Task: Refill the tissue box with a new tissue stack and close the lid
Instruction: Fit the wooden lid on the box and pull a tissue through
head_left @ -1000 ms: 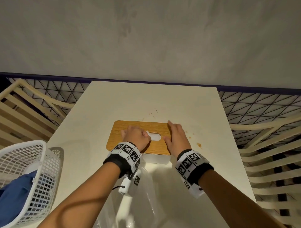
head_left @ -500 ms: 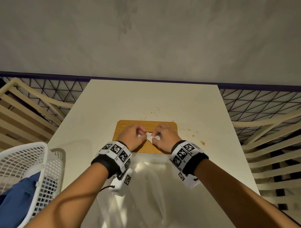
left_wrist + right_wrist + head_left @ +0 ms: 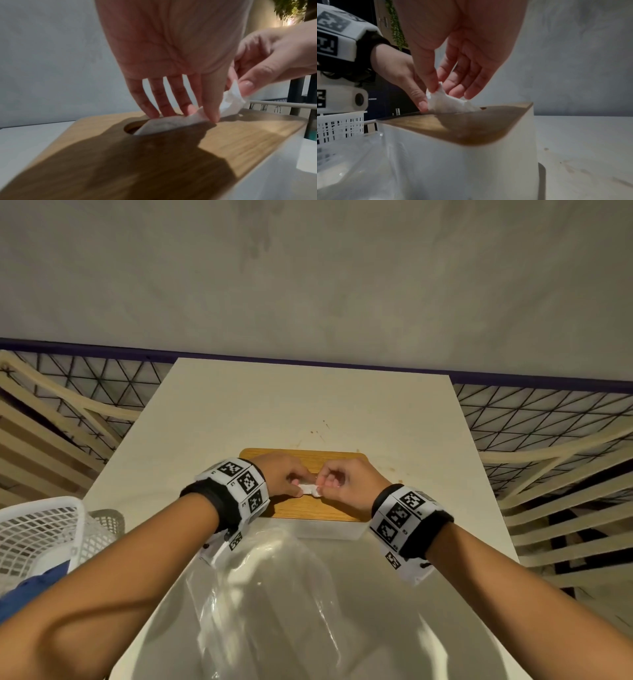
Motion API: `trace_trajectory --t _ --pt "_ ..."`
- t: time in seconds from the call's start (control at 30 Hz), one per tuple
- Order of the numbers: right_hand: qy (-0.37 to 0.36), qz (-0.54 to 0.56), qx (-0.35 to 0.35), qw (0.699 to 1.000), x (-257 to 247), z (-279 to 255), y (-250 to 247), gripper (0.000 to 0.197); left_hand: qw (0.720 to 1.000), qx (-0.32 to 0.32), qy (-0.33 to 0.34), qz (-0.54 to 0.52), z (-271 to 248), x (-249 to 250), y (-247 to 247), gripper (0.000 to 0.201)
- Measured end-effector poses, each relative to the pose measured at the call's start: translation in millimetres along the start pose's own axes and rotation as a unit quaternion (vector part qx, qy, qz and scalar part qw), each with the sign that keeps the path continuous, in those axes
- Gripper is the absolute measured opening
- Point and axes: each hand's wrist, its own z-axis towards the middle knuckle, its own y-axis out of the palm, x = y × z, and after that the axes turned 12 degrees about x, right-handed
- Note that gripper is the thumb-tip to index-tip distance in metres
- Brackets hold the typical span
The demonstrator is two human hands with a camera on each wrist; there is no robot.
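A white tissue box with a closed wooden lid stands mid-table. A white tissue sticks up through the lid's oval slot. My left hand hangs over the slot, fingers pointing down, and pinches the tissue low, just above the lid. My right hand pinches the tissue's crumpled top between thumb and fingers. The stack inside the box is hidden.
An empty clear plastic wrapper lies on the table in front of the box. A white mesh basket holding blue cloth stands at the left edge. Small brown stains mark the table behind the box.
The right hand left the lid's right side and came to the slot. Both hands closed on the tissue and drew its end up out of the slot.
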Motion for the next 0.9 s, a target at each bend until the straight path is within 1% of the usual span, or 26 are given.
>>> trace_trajectory --t 0.03,0.1,0.17,0.23,0.27,0.33,0.4,0.47,0.53,0.57,0.6,0.7,0.73,0.77,0.8,0.83,0.9 --pt "0.004 -0.001 0.001 1.000 -0.6 0.8 -1.2 0.004 1.000 -0.002 -0.001 0.000 1.6 0.0 -0.1 0.034" --pt "0.013 -0.010 -0.002 1.000 -1.5 3.3 -3.4 0.013 1.000 0.007 -0.002 0.014 3.8 -1.0 -0.4 0.030" --pt "0.009 -0.061 -0.030 0.998 -0.3 6.1 -5.2 0.024 0.999 0.018 0.002 0.037 3.1 -0.8 -0.9 0.030" --pt "-0.021 -0.157 -0.064 0.985 0.9 6.2 -5.9 0.026 0.998 0.034 0.010 0.055 0.7 -0.8 -0.9 0.029" --pt "-0.038 -0.187 -0.075 0.979 2.1 5.7 -5.9 0.026 0.997 0.041 0.010 0.063 -1.9 -1.0 -1.1 0.029" --pt "-0.073 -0.215 -0.084 0.970 3.3 4.3 -6.8 0.026 0.994 0.050 0.018 0.098 -8.3 -3.9 -2.0 0.031" --pt "-0.101 -0.219 -0.086 0.967 2.1 3.6 -8.6 0.022 0.985 0.043 0.044 0.160 -13.7 -9.6 -2.8 0.032" --pt "-0.107 -0.198 -0.081 0.971 0.8 3.4 -9.7 0.015 0.979 0.037 0.072 0.189 -18.1 -14.1 -3.0 0.026" --pt "-0.096 -0.182 -0.070 0.976 -0.2 2.4 -9.4 0.013 0.976 0.055 0.113 0.176 -21.4 -16.1 -1.8 0.019" --pt "-0.094 -0.178 -0.067 0.977 -0.4 1.8 -9.1 0.015 0.974 0.072 0.136 0.164 -21.8 -17.2 0.5 0.020" --pt "-0.095 -0.175 -0.067 0.978 -0.6 1.5 -8.5 0.018 0.974 0.086 0.144 0.154 -22.4 -16.6 1.7 0.018" --pt "-0.089 -0.186 -0.068 0.976 1.2 1.5 -8.6 0.027 0.977 0.068 0.095 0.181 -22.6 -11.9 0.0 0.005" --pt "-0.080 -0.197 -0.067 0.975 2.8 1.5 -9.6 0.025 0.975 0.067 0.079 0.194 -21.9 -13.1 -1.0 0.010" --pt "-0.071 -0.211 -0.066 0.973 5.3 1.4 -11.0 0.023 0.973 0.065 0.063 0.214 -21.8 -13.9 -2.9 0.024" --pt "-0.063 -0.223 -0.064 0.971 7.6 0.8 -12.9 0.021 0.969 0.070 0.049 0.231 -22.4 -18.0 -3.2 0.032" --pt "-0.056 -0.228 -0.061 0.970 9.7 -0.4 -14.8 0.021 0.967 0.081 0.038 0.241 -23.7 -21.5 -4.2 0.037" --pt "-0.050 -0.220 -0.049 0.973 13.4 -3.0 -18.4 0.021 0.968 0.087 0.003 0.235 -26.6 -30.9 -5.5 0.037"
